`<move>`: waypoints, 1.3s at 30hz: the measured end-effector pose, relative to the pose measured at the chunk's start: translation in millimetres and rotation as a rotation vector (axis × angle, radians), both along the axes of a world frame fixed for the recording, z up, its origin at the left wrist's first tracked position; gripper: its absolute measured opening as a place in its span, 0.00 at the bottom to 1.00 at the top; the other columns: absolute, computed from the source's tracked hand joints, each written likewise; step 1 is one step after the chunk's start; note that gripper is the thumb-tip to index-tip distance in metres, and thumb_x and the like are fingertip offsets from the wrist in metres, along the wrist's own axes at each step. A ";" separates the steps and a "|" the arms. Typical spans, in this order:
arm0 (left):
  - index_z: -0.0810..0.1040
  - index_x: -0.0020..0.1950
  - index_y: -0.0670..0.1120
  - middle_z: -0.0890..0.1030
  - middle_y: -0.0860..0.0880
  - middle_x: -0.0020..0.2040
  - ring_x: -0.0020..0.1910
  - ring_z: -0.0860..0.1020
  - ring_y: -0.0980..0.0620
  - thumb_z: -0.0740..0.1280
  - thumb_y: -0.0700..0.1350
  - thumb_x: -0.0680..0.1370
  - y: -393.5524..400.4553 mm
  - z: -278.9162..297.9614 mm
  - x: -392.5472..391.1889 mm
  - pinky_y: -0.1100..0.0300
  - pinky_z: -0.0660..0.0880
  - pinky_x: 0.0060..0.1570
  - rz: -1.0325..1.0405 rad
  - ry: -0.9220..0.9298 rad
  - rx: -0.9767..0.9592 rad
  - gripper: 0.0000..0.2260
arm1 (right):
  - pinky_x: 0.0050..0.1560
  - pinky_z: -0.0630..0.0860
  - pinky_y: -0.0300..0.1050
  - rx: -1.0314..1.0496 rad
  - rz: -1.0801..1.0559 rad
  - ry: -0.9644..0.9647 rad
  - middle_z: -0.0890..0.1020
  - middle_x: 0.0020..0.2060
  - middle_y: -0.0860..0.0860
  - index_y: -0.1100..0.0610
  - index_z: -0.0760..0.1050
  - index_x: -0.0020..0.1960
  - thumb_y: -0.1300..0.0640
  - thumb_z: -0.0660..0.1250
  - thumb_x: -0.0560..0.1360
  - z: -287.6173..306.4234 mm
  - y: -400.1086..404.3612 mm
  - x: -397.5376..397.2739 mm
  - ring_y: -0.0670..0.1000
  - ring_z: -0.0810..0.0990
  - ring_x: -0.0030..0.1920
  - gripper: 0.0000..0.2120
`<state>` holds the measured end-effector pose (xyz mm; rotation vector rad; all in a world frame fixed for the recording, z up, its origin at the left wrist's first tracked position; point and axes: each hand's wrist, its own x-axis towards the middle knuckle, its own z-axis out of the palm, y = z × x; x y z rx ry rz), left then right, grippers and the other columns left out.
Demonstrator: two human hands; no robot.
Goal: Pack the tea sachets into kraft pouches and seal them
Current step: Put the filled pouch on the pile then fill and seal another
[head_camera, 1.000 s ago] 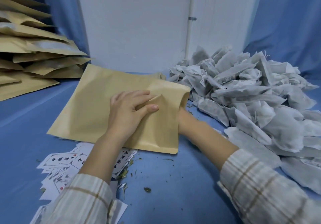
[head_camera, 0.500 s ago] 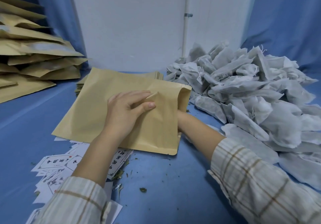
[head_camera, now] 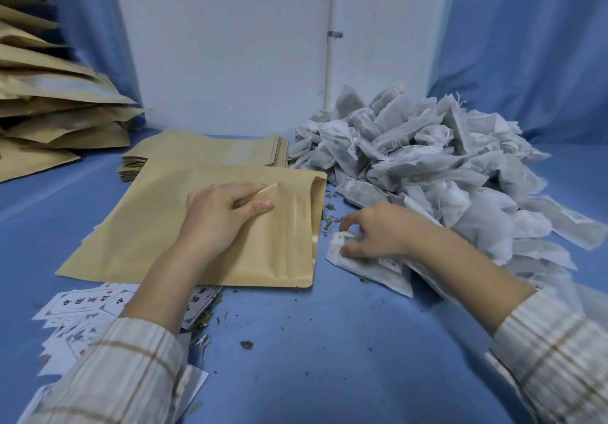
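Kraft pouch [head_camera: 158, 226] — one, flat on the blue cloth [head_camera: 329, 357], mouth turned right toward the sachets. The left hand [head_camera: 223, 216] rested on its upper face, thumb and curled fingers pinching up a fold of the top layer near the mouth; the opening stood slightly parted.

Tea sachet [head_camera: 371, 270] — one, white, lying on the cloth just beside the pouch's mouth. The right hand [head_camera: 378, 232] lay over it with fingers curled onto its crumpled near end; whether the grip was firm could not be told, though the fingertips touched the fabric.

Heap of sachets [head_camera: 444, 166] — a large loose pile of the same white bags at right, several with strings and small tags, reaching from the white wall [head_camera: 230, 45] to the frame's right edge.

Stack of empty pouches [head_camera: 214, 150] — flat, squared, directly behind the pouch in hand and partly covered by it.

Pile of pouches [head_camera: 49, 101] — far left, bulging and overlapping, stacked high.

Printed labels [head_camera: 75, 311] — white cards with black characters and red seals, scattered at lower left, some tucked under the pouch's near edge and the left forearm.

Loose tea leaves [head_camera: 246, 344] — green fragments strewn on the cloth between the hands and by the pouch's mouth.

Sleeves [head_camera: 559, 357] — pale, with brown check lines, on both arms.
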<state>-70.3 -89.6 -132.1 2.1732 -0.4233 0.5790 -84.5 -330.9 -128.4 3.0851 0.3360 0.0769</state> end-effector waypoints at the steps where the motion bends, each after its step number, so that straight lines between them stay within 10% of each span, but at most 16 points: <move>1: 0.78 0.45 0.71 0.83 0.59 0.43 0.50 0.77 0.58 0.72 0.51 0.73 1.5 -0.8 1.1 0.47 0.67 0.65 -0.012 0.012 -0.007 0.12 | 0.41 0.70 0.38 0.116 0.044 -0.035 0.81 0.44 0.47 0.44 0.75 0.57 0.42 0.65 0.72 1.8 0.6 0.2 0.49 0.77 0.47 0.15; 4: 0.81 0.46 0.66 0.82 0.65 0.42 0.51 0.78 0.58 0.72 0.51 0.73 6.0 -1.6 3.6 0.49 0.67 0.65 -0.027 0.058 -0.076 0.08 | 0.38 0.70 0.26 0.692 0.046 -0.238 0.79 0.35 0.44 0.44 0.75 0.41 0.52 0.68 0.72 10.6 -1.8 0.6 0.45 0.77 0.36 0.03; 8: 0.83 0.51 0.58 0.84 0.53 0.47 0.50 0.79 0.55 0.72 0.50 0.73 7.6 -1.6 5.7 0.50 0.69 0.64 0.014 0.081 -0.103 0.07 | 0.43 0.81 0.42 1.592 -0.016 -0.174 0.82 0.42 0.56 0.60 0.75 0.50 0.66 0.65 0.72 9.3 4.4 1.2 0.52 0.83 0.42 0.07; 12: 0.77 0.44 0.69 0.80 0.66 0.41 0.48 0.76 0.64 0.71 0.54 0.73 13.0 4.6 6.4 0.51 0.66 0.66 0.041 0.104 -0.161 0.08 | 0.50 0.80 0.46 1.829 0.068 -0.038 0.80 0.42 0.56 0.67 0.72 0.52 0.72 0.65 0.71 -11.7 33.8 0.0 0.53 0.81 0.44 0.11; 17: 0.78 0.45 0.68 0.81 0.65 0.44 0.51 0.78 0.62 0.70 0.52 0.74 7.8 10.3 1.9 0.57 0.71 0.62 -0.051 0.094 -0.190 0.09 | 0.44 0.75 0.34 1.343 0.226 0.030 0.80 0.41 0.45 0.54 0.74 0.46 0.72 0.65 0.72 -13.0 65.6 -0.8 0.41 0.79 0.41 0.13; 21: 0.81 0.40 0.69 0.81 0.69 0.43 0.44 0.77 0.72 0.73 0.50 0.71 -3.5 15.1 -4.0 0.74 0.70 0.47 -0.171 0.078 -0.247 0.11 | 0.53 0.74 0.39 1.140 0.127 0.126 0.79 0.48 0.52 0.65 0.73 0.59 0.65 0.58 0.79 11.3 83.8 2.3 0.54 0.75 0.54 0.11; 24: 0.80 0.45 0.66 0.82 0.63 0.45 0.46 0.78 0.63 0.72 0.50 0.72 -18.9 14.9 -10.5 0.62 0.72 0.53 -0.216 0.011 -0.132 0.09 | 0.53 0.64 0.33 1.135 -0.099 0.380 0.70 0.66 0.59 0.67 0.63 0.68 0.65 0.51 0.81 15.7 79.0 1.0 0.58 0.67 0.68 0.17; 32: 0.82 0.46 0.59 0.83 0.46 0.45 0.47 0.78 0.51 0.69 0.53 0.74 -5.5 2.3 1.9 0.58 0.70 0.53 -0.009 0.042 -0.049 0.02 | 0.42 0.70 0.32 0.633 0.288 -0.039 0.77 0.39 0.41 0.56 0.78 0.54 0.59 0.68 0.73 11.4 41.2 -8.2 0.40 0.73 0.39 0.10; 36: 0.83 0.52 0.56 0.84 0.46 0.45 0.49 0.79 0.50 0.70 0.53 0.74 -4.7 -1.5 3.0 0.54 0.71 0.57 0.002 0.068 -0.018 0.08 | 0.45 0.72 0.44 -0.041 -0.059 -0.133 0.75 0.52 0.45 0.42 0.73 0.60 0.32 0.64 0.67 7.1 -10.6 -23.8 0.49 0.76 0.51 0.25; 39: 0.83 0.52 0.56 0.84 0.44 0.46 0.50 0.79 0.47 0.70 0.53 0.74 -8.2 -3.6 2.6 0.54 0.71 0.58 0.003 0.055 0.007 0.08 | 0.44 0.69 0.44 -0.318 -0.212 -0.066 0.76 0.54 0.48 0.43 0.73 0.60 0.35 0.62 0.70 -0.1 -23.6 -31.2 0.53 0.76 0.55 0.21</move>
